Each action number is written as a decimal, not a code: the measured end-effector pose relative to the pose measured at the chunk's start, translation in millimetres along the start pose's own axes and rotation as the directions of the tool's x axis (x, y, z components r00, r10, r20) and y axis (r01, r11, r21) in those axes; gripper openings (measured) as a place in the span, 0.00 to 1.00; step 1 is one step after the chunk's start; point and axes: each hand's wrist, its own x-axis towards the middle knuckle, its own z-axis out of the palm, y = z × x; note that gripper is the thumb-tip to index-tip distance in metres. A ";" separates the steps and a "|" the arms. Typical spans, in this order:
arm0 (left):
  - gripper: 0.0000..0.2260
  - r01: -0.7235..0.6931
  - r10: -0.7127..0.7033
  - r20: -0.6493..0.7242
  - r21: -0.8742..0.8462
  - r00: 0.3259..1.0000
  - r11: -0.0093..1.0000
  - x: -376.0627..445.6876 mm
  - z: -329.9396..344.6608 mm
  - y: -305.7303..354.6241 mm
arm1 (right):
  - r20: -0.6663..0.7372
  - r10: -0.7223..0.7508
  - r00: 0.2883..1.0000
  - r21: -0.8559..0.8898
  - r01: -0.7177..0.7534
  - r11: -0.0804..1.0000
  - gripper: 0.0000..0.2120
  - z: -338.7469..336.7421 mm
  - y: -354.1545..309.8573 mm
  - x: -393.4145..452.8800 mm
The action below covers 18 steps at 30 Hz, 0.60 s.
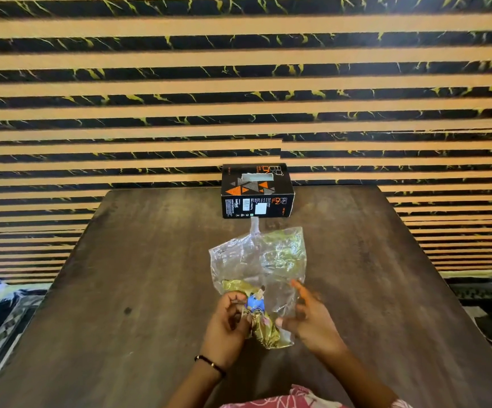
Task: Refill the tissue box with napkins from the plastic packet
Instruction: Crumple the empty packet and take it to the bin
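- Two hands work a clear plastic packet [258, 269] at the near middle of a dark wooden table [138, 278].
- Left hand [227, 328], a thin black bracelet [210, 365] on its wrist, pinches the packet's bunched gold-printed near end between curled fingers.
- Right hand [309, 319] rests at the packet's right edge, fingers loosely spread, thumb toward the plastic; whether it grips cannot be told.
- Packet lies crumpled and mostly see-through, its far end stretching toward the box; napkins inside cannot be made out.
- Black tissue box [256, 191] with orange and grey triangles stands at the table's far edge, slot on top, just beyond the packet.
- Striped wall [238, 83] fills the background.
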 end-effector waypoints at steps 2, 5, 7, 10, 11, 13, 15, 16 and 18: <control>0.21 -0.016 0.016 0.014 -0.010 1.000 1.000 1.2 -0.9 -3.8 | 0.092 -0.012 0.996 0.054 0.007 0.998 0.40 2.8 -3.2 -2.4; 0.29 -0.018 0.017 0.053 0.008 0.998 1.000 2.5 -2.7 -5.4 | 0.184 -0.064 0.981 0.123 0.042 0.992 0.35 7.6 -10.9 -8.6; 0.26 -0.030 0.026 0.084 0.044 0.996 0.999 0.9 -1.0 -0.4 | 0.199 -0.104 0.974 0.122 0.080 0.989 0.32 9.2 -16.4 -12.7; 0.24 -0.153 0.154 0.008 0.210 0.988 0.966 -1.1 0.7 5.6 | 0.158 -0.161 0.974 0.087 0.148 0.985 0.30 12.3 -19.3 -14.0; 0.25 -0.176 0.193 -0.033 0.291 0.981 0.941 -0.4 0.0 6.0 | 0.134 -0.169 0.977 0.077 0.159 0.984 0.29 13.6 -19.2 -13.8; 0.24 -0.194 0.240 -0.087 0.362 0.967 0.912 -0.4 -2.2 7.8 | 0.119 -0.167 0.979 0.076 0.159 0.984 0.29 16.5 -17.7 -14.1; 0.15 -0.235 0.280 -0.107 0.314 0.954 0.920 -1.5 -2.0 13.2 | 0.132 -0.146 0.980 0.043 0.142 0.989 0.30 19.8 -16.6 -16.1; 0.09 -0.253 0.292 -0.110 0.275 0.950 0.928 -0.9 -2.1 14.1 | 0.140 -0.144 0.980 0.005 0.144 0.990 0.33 21.7 -15.9 -16.6; 0.04 -0.270 0.290 -0.084 0.192 0.953 0.944 -0.5 -2.4 12.9 | 0.140 -0.162 0.977 -0.073 0.174 0.982 0.40 23.3 -17.2 -18.7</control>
